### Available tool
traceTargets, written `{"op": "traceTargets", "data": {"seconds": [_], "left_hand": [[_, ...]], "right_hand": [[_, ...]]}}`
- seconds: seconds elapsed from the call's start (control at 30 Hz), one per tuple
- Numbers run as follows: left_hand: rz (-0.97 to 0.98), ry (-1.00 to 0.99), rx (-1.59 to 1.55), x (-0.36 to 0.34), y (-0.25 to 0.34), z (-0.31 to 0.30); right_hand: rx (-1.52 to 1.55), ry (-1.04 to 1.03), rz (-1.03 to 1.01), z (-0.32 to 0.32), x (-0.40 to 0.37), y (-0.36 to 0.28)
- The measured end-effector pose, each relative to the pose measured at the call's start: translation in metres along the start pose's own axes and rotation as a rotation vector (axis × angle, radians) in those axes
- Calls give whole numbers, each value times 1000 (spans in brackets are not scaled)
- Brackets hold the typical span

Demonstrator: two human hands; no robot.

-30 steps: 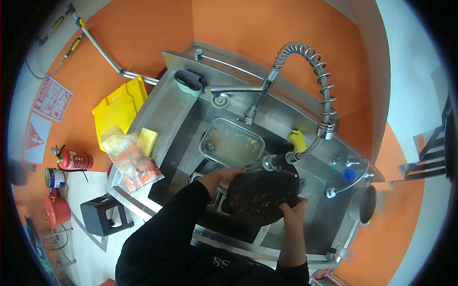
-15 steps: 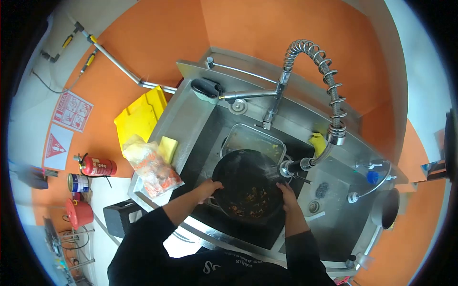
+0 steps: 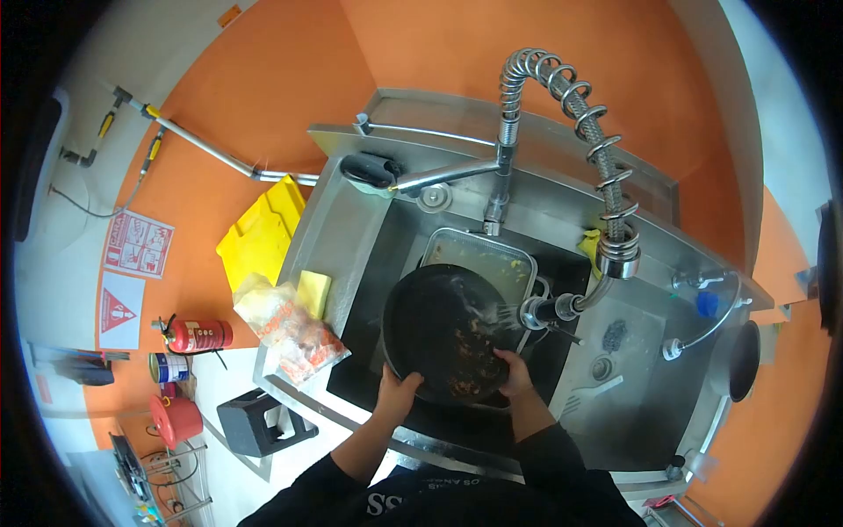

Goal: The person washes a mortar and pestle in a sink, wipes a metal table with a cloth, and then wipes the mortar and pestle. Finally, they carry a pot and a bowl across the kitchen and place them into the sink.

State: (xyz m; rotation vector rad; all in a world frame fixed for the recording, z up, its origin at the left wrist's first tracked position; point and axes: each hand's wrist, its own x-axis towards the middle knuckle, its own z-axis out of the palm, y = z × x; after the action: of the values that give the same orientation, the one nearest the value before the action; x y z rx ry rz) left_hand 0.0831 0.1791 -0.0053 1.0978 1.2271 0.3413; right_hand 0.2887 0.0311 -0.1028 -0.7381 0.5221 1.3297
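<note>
Two-handed, gripping a dark pan [image 3: 426, 316] over the sink [image 3: 373, 268], just beyond the fingers.
Clamping its near rim between thumb and fingers of left hand [image 3: 397, 395] and right hand [image 3: 518, 376]; showing brown scraps [image 3: 472, 356] inside, beside the right fingertips; catching water [image 3: 504, 316] from a spray nozzle [image 3: 537, 312] just past them.

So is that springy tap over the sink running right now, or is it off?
It's running: pale streaks of water fan out from the spray head into the dark pan.
</note>
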Motion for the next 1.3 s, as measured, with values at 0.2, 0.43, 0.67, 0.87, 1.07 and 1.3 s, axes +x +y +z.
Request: {"op": "traceTargets", "data": {"seconds": [0.2, 0.43, 0.67, 0.87, 1.07, 1.3], "left_hand": [[-257, -231, -116, 1, 37, -1], [-529, -482, -451, 74, 17, 24], [-560, -401, -298, 24, 40, 41], [-559, -244, -227, 1, 67, 43], [-404, -20, 90, -9, 87, 42], [-479, -106, 101, 3, 106, 14]], "right_hand": [[-271, 213, -171, 27, -23, -66], [-814, 5, -464, 39, -50, -123], [-638, 127, -23, 31, -60, -134], [-1228, 158, -17, -1, -23, -111], [-1675, 618, -1188, 38, -7, -149], [-2100, 965, -1211, 46, -6, -252]]}}
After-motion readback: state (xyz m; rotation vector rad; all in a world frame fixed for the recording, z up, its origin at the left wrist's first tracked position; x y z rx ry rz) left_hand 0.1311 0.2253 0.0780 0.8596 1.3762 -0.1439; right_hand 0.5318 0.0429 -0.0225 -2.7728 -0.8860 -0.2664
